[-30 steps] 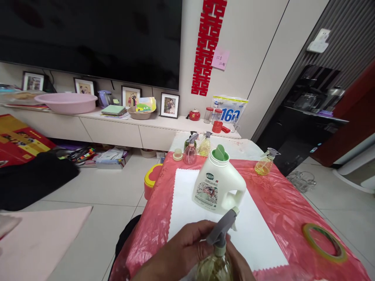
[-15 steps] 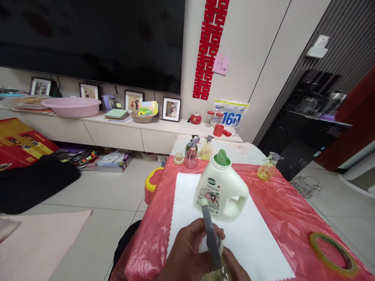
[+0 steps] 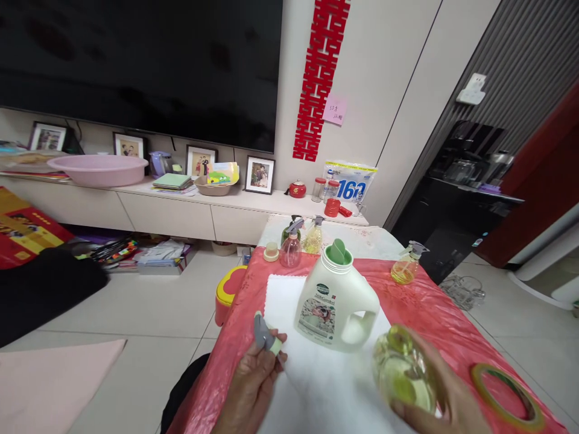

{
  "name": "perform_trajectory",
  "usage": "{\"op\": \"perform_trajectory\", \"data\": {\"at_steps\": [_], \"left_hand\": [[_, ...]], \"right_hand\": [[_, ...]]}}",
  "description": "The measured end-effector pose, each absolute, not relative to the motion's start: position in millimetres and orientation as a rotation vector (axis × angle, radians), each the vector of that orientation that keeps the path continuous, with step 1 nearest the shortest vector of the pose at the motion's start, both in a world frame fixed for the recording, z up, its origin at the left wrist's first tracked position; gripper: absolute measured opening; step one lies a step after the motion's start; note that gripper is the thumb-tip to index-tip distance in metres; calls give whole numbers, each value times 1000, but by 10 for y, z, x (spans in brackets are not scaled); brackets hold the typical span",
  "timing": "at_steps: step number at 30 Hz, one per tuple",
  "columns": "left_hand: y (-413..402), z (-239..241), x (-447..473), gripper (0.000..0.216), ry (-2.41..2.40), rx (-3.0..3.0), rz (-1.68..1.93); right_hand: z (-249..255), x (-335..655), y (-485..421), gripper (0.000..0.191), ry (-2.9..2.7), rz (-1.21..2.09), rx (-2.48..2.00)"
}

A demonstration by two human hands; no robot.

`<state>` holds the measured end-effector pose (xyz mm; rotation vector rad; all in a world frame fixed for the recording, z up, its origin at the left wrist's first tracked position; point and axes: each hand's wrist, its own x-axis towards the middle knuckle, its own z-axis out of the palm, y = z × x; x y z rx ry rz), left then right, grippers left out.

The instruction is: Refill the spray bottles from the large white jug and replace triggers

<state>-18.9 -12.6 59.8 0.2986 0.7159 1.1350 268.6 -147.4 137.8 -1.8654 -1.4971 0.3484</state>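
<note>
My left hand (image 3: 251, 386) is closed on a grey spray head (image 3: 265, 335) with a pale green collar, held over the left edge of the white cloth (image 3: 325, 386). To the right, my right hand (image 3: 446, 404) grips a clear round bottle (image 3: 402, 367) of yellowish liquid, its open neck showing, lifted and tilted above the cloth. A white detergent jug (image 3: 337, 298) with a green cap stands upright on the cloth just beyond both hands.
A red plastic sheet (image 3: 434, 319) covers the table. Three small spray bottles (image 3: 292, 244) and a cream cap stand at the far edge, another spray bottle (image 3: 407, 263) at far right. A tape roll (image 3: 506, 389) lies near right. A yellow-red stool (image 3: 226, 292) is beside the table.
The spray head has come off the bottle. My left hand carried it away to the left, while my right hand moved the bottle to the right and tilted it.
</note>
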Motion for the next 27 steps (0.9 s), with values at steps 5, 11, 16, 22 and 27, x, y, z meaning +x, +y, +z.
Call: {"op": "perform_trajectory", "data": {"at_steps": [5, 11, 16, 22, 27], "left_hand": [[-222, 230, -136, 47, 661, 366, 1094], [-206, 140, -158, 49, 641, 356, 1121], [-242, 154, -130, 49, 648, 335, 1143], [-261, 263, -122, 48, 644, 322, 1157], [-273, 317, -126, 48, 649, 325, 1160]], "right_hand": [[2103, 2820, -1004, 67, -1803, -355, -1782], [2542, 2800, -519, 58, -1988, -728, -1678], [2658, 2767, -275, 55, -2153, -882, -1646], [2751, 2708, -139, 56, -2213, -1050, -1680], [2797, 2655, -103, 65, -2236, -1152, -1780]]}}
